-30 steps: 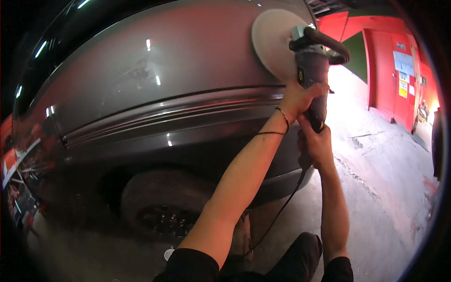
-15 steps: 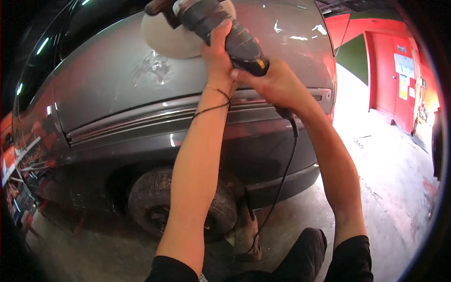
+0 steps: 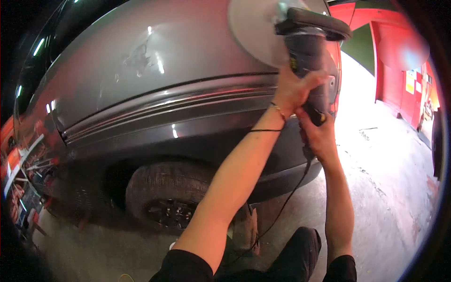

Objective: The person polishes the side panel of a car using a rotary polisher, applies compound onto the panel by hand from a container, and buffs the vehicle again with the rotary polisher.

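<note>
A dark corded polisher [image 3: 306, 51] is held by both of my hands against the upper right of a grey vehicle's side panel [image 3: 188, 51]. My left hand [image 3: 296, 89] wraps round the middle of its body, a thin dark cord bracelet on the wrist. Lower down, my right hand [image 3: 320, 136] grips the rear end of the tool. The pale round pad [image 3: 256, 33] lies at the panel, partly behind the tool and blurred. Smudges and light reflections [image 3: 138, 61] mark the panel to the left. The power cord [image 3: 286, 199] hangs from the tool toward the floor.
Below the panel runs a ridged trim strip [image 3: 188, 97], with a wheel [image 3: 164, 197] under it. A worn upright piece [image 3: 246, 230] stands by the wheel near my knee [image 3: 300, 249]. Red doors [image 3: 392, 70] are at the right, and cluttered equipment [image 3: 28, 188] at the left.
Both hands have carried the polisher to the right and a little lower, toward the panel's right edge. The tool has turned more upright, and the smudged patch is uncovered to its left.
</note>
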Demonstrator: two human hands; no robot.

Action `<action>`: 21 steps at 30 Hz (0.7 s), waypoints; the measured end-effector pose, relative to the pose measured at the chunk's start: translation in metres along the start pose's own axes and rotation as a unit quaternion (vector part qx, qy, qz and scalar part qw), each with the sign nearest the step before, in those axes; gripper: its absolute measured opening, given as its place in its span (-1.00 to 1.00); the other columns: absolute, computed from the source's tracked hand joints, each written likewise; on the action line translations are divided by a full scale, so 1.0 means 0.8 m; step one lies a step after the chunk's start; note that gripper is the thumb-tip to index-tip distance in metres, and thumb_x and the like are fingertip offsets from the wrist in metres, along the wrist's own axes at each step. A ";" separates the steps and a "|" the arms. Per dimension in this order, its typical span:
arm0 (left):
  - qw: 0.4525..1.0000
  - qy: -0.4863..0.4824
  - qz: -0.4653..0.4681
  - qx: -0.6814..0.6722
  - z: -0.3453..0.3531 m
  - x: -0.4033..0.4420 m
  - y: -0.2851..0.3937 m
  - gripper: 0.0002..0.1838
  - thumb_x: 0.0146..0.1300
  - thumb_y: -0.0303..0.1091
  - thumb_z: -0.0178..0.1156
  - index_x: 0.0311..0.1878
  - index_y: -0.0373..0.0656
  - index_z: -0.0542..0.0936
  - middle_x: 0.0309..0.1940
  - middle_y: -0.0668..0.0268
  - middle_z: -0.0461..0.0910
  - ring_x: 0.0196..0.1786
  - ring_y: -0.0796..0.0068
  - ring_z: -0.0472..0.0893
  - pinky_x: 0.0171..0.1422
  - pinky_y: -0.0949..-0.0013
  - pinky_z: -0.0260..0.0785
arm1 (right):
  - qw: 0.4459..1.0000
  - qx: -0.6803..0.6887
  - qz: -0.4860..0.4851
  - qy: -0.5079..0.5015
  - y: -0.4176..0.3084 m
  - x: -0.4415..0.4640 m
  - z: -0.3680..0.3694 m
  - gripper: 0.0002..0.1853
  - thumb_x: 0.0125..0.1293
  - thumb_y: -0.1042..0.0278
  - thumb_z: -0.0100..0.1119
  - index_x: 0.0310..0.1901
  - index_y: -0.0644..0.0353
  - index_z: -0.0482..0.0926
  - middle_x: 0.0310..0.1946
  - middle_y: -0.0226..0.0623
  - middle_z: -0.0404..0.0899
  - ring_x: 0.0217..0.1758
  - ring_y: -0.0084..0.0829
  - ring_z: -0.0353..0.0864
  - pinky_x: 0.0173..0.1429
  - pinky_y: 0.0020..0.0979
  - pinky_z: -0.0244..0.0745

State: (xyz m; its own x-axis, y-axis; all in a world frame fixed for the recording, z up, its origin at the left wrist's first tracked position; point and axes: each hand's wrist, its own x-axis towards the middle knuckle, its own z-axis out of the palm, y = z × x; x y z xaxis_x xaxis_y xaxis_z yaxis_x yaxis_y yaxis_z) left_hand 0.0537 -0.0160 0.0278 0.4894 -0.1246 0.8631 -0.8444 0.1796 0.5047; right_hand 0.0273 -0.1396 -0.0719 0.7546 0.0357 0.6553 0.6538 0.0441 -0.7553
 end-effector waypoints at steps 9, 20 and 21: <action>0.999 0.012 -0.021 0.028 0.040 0.000 -0.010 -0.56 0.20 -0.12 0.62 0.03 -0.19 0.76 -0.13 0.32 0.80 -0.13 0.49 0.76 0.04 0.31 0.65 | 0.996 0.066 0.059 0.034 0.006 -0.007 -0.015 -0.63 0.50 0.05 0.51 -0.26 0.15 0.61 -0.53 -0.49 0.53 -0.58 -0.57 0.50 -0.49 -0.43 0.36; 0.994 0.096 -0.022 -0.052 -0.086 -0.074 0.096 -0.57 0.37 -0.15 0.45 0.08 -0.31 0.63 -0.19 0.10 0.77 -0.26 0.23 0.82 -0.12 0.17 0.74 | 0.990 -0.089 -0.104 -0.021 -0.030 -0.019 0.108 -0.54 0.25 0.31 0.56 0.12 0.36 0.69 -0.07 0.01 0.86 0.06 -0.20 0.86 0.17 -0.14 0.68; 0.993 0.094 -0.020 -0.064 -0.084 -0.080 0.093 -0.57 0.37 -0.15 0.46 0.08 -0.31 0.63 -0.20 0.11 0.77 -0.26 0.23 0.82 -0.13 0.17 0.74 | 0.992 -0.078 -0.097 -0.026 -0.027 -0.025 0.105 -0.53 0.24 0.33 0.56 0.13 0.35 0.69 -0.07 0.01 0.86 0.08 -0.17 0.86 0.19 -0.14 0.68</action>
State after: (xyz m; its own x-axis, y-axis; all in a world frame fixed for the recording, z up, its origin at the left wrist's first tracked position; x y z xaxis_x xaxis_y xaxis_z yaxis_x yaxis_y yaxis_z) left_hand -0.0258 0.0706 0.0116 0.5636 0.0484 0.8246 -0.7953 0.3016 0.5259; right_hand -0.0066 -0.0570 -0.0674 0.6127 0.0940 0.7847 0.7900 -0.1005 -0.6048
